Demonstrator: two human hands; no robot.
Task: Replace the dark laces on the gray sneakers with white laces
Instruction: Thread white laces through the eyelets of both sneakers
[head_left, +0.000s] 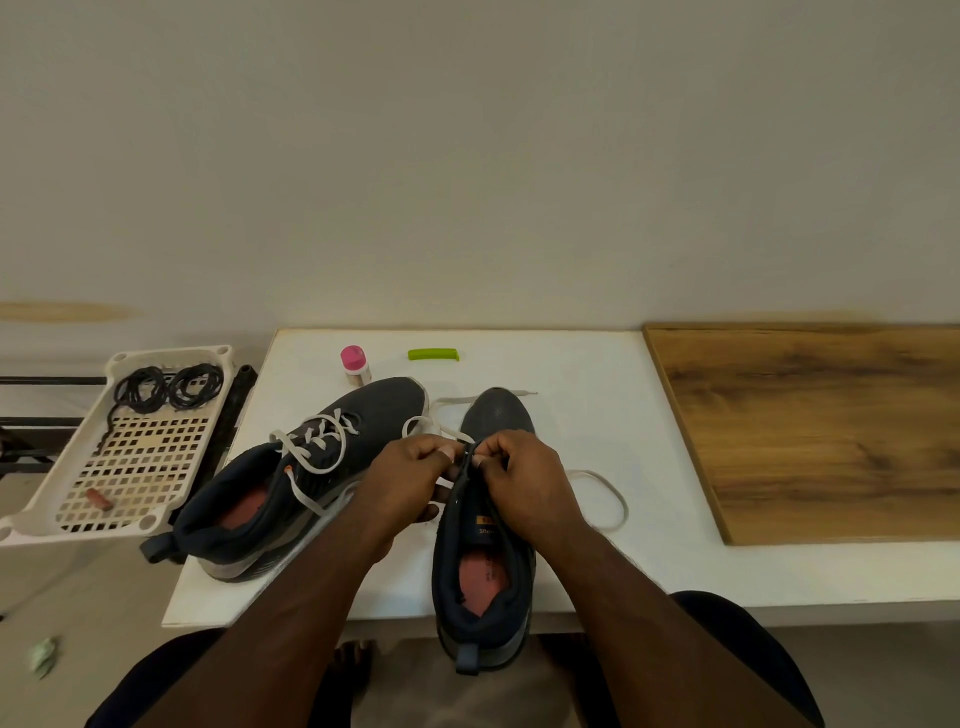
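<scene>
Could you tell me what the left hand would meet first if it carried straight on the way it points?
The left hand points rightward at the right hand, so it would probably meet its fingertips first, over the near sneaker. The hands look almost touching already.

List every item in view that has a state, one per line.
Left gray sneaker: laced with white, ends loose.
Right gray sneaker: lacing underway, white lace trailing on the white table.
Dark laces: removed, coiled in the cream perforated tray.
Pink-capped bottle: upright, capped.
Left hand: pinching at the eyelets.
Right hand: pinching there too.
</scene>
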